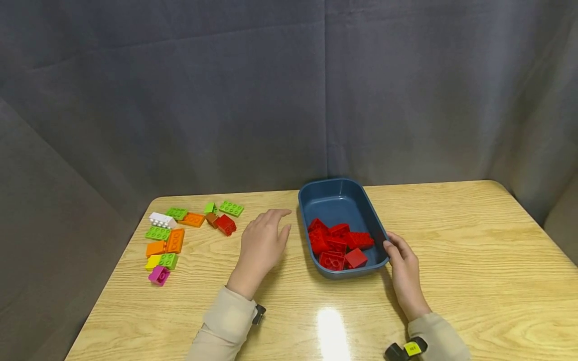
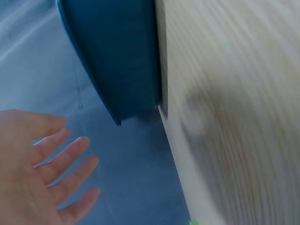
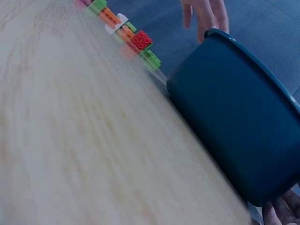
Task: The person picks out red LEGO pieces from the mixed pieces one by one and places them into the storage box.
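A dark blue plastic tub (image 1: 334, 210) stands on the wooden table, with several red toy bricks (image 1: 333, 260) heaped in its near half. My right hand (image 1: 403, 271) grips the tub's near right corner, its thumb at the rim. In the right wrist view, the right hand's fingers (image 3: 283, 211) appear at the tub's lower corner, partly cut off. To the left of the tub, my left hand (image 1: 262, 240) hovers with nothing in it. Its fingers (image 2: 70, 159) are spread and slightly bent, apart from the tub's wall, as the left wrist view shows.
One red brick (image 1: 225, 225) lies left of my left hand against a brown brick (image 1: 212, 219). Farther left are several green, orange, white and yellow bricks and a magenta brick (image 1: 159, 275). A grey curtain (image 1: 271, 100) hangs behind the table.
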The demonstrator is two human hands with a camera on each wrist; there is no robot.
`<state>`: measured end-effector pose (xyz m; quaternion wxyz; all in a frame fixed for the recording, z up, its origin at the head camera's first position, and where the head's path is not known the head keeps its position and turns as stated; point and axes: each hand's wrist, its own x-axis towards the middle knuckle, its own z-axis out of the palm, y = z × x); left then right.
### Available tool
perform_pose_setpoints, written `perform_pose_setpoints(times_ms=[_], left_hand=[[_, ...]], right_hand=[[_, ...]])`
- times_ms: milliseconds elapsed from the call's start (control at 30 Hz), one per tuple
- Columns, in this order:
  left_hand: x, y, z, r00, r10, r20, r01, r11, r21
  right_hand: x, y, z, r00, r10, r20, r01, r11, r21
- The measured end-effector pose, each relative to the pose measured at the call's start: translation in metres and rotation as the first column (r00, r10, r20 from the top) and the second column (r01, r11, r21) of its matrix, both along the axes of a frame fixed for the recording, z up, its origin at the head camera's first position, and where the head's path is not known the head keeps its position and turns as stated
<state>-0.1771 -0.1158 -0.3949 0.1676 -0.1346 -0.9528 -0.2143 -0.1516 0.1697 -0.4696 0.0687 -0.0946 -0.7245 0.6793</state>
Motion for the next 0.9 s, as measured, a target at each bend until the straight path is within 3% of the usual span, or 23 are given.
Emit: perform_pose_setpoints(times_ms=[200, 467, 900], left_hand=[[-0.006, -0.024, -0.002, 0.998, 0.023, 0.065, -0.021, 0.999, -0.030], [-0.018, -0.054, -0.012, 0.993, 0.089, -0.082, -0.104, 0.975, -0.198], [-0.030, -0.095, -0.022, 0.985, 0.165, -0.059, -0.174, 0.957, -0.232]], right_hand=[[0.000, -0.001, 0.001, 1.000, -0.001, 0.001, 0.001, 1.000, -0.003], [0.000, 0.001, 0.001, 1.000, 0.011, 0.018, -0.012, 1.000, 0.005], [0.000, -0.001, 0.002, 1.000, 0.007, 0.010, -0.007, 1.000, -0.005]])
